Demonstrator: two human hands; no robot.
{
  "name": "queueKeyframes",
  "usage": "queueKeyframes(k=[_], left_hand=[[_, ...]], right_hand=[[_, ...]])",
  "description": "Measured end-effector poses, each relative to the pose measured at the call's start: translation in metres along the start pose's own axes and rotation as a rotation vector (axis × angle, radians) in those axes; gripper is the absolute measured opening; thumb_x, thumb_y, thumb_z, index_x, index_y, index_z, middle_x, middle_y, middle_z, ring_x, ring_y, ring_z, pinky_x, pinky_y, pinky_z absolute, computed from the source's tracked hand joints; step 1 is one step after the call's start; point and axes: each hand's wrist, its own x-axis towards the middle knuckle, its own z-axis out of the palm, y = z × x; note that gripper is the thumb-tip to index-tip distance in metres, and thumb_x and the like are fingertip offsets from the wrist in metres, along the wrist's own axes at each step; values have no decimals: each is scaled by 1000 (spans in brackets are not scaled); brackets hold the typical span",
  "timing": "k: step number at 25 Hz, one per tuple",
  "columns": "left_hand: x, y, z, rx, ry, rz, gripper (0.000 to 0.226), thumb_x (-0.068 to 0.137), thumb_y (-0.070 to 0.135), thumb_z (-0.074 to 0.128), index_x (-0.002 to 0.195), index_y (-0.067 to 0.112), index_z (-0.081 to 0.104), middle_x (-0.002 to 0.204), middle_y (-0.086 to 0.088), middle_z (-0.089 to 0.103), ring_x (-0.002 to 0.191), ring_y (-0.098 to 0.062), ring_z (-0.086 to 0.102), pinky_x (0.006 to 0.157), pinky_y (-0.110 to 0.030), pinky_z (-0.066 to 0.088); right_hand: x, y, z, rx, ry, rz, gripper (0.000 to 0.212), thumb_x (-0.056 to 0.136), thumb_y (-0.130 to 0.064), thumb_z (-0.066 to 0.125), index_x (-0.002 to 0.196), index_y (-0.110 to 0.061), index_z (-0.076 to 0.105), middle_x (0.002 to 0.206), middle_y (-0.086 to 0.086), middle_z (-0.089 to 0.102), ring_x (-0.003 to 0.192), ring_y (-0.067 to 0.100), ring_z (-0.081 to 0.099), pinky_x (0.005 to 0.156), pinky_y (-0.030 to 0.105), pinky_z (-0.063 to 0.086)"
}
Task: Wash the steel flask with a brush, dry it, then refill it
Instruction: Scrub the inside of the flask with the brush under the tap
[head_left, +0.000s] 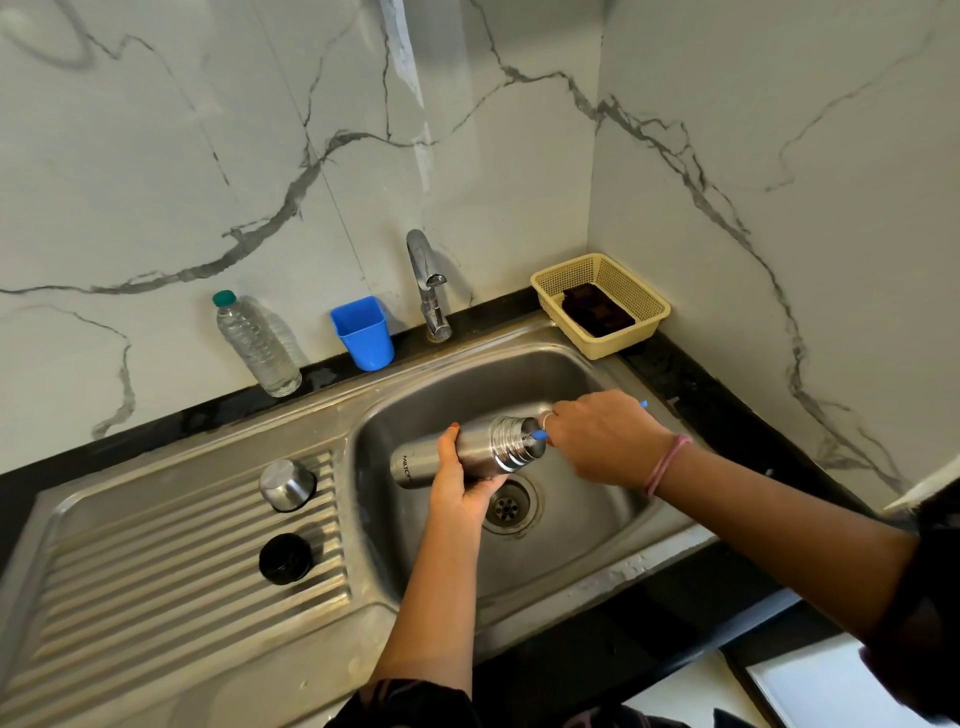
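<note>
The steel flask (480, 449) lies on its side over the sink basin (582, 525), its open threaded mouth turned to the right. My left hand (462, 480) grips it from below around the middle. My right hand (602, 436) holds a blue-handled brush (537, 434) whose front end goes into the flask's mouth; the handle's tip sticks out behind the hand. The bristles are hidden inside the flask.
The flask's steel cup cap (287, 484) and black stopper (285, 558) rest on the ribbed drainboard. A clear water bottle (258, 345), a blue cup (363, 332), the tap (428, 286) and a yellow basket (602, 304) line the back ledge.
</note>
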Motion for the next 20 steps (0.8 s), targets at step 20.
queueKeyframes(k=[20], left_hand=[[8, 3, 2, 39, 105, 66, 64, 84, 24, 76, 138, 12, 43, 129, -18, 58, 119, -40, 55, 103, -64, 38]], right_hand=[[-34, 28, 15, 133, -126, 48, 32, 103, -40, 30, 84, -20, 47, 63, -7, 40, 52, 7, 37, 56, 21, 37]])
